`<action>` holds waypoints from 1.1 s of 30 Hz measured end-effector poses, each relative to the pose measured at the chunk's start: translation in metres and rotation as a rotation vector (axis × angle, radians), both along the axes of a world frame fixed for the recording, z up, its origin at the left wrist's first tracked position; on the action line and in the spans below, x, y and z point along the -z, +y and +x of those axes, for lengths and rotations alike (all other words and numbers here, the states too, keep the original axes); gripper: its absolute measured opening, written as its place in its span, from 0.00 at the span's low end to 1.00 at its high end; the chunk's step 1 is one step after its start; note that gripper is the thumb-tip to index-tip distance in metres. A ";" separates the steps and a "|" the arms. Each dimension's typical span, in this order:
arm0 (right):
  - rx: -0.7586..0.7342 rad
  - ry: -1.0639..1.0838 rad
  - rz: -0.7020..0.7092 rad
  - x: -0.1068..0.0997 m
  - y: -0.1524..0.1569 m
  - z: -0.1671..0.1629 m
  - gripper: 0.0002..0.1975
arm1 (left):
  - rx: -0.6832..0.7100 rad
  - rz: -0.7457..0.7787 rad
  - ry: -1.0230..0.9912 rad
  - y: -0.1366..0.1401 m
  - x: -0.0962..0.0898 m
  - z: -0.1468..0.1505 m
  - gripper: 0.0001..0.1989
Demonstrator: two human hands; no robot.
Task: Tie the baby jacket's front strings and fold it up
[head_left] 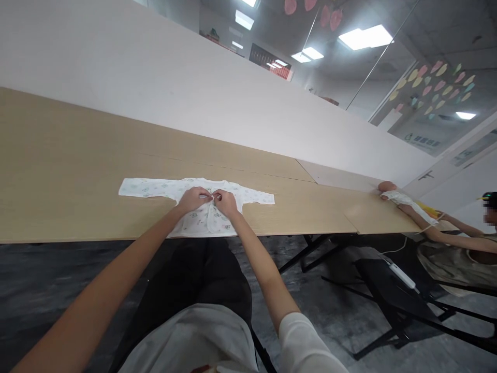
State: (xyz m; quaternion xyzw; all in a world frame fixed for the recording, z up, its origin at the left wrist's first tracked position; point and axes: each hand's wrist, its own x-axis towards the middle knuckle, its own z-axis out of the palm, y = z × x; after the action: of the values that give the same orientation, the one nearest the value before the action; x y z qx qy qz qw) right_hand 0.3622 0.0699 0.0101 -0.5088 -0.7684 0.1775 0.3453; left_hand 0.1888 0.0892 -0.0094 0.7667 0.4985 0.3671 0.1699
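Observation:
A small white baby top (193, 221) with a faint print lies flat on the wooden table, its sleeves stretched out to both sides. Its lower hem reaches the table's front edge. My left hand (195, 198) pinches the cloth near the upper middle of the front opening. Close beside it, almost touching, my right hand (225, 202) pinches the same area with thumb and fingers together. Whatever fastening lies between the fingertips is too small to make out.
The long wooden table (77, 155) runs along a white wall (155, 77) below glass panels. At the far right another person sits with arms over a doll (387, 187) on the table. A black folding chair (404, 300) holding a white power strip (402, 274) stands on the right.

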 end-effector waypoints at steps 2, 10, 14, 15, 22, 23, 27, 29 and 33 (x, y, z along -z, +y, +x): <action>-0.009 -0.001 0.005 0.000 0.000 0.002 0.10 | -0.007 0.004 0.003 0.000 0.001 0.000 0.17; -0.047 0.088 0.009 0.005 0.004 0.004 0.09 | -0.011 0.006 0.024 0.000 0.001 -0.001 0.19; 0.026 0.205 -0.078 0.007 0.009 0.003 0.08 | -0.027 -0.003 0.013 -0.001 -0.001 0.001 0.18; 0.045 0.236 -0.100 0.007 0.009 0.003 0.07 | -0.022 -0.007 0.003 -0.002 -0.002 0.002 0.17; 0.078 0.304 -0.126 0.006 0.008 0.002 0.07 | 0.045 0.001 -0.110 -0.007 -0.006 0.002 0.15; 0.079 0.295 -0.123 0.006 0.007 0.002 0.08 | 0.048 -0.002 -0.120 -0.008 -0.006 0.001 0.15; 0.068 0.278 -0.096 0.006 0.005 0.003 0.08 | 0.039 -0.022 -0.147 -0.011 -0.009 0.001 0.15; 0.054 0.276 -0.092 0.007 0.005 0.002 0.07 | 0.037 -0.031 -0.145 -0.012 -0.011 0.001 0.15; 0.004 0.263 -0.102 0.008 0.006 0.000 0.06 | -0.006 -0.050 -0.108 -0.011 -0.010 0.002 0.17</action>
State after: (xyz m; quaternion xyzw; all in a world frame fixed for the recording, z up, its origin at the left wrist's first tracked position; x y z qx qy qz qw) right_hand 0.3623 0.0763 0.0025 -0.4997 -0.7055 0.2808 0.4168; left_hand 0.1911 0.0777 0.0010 0.7398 0.4998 0.3959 0.2149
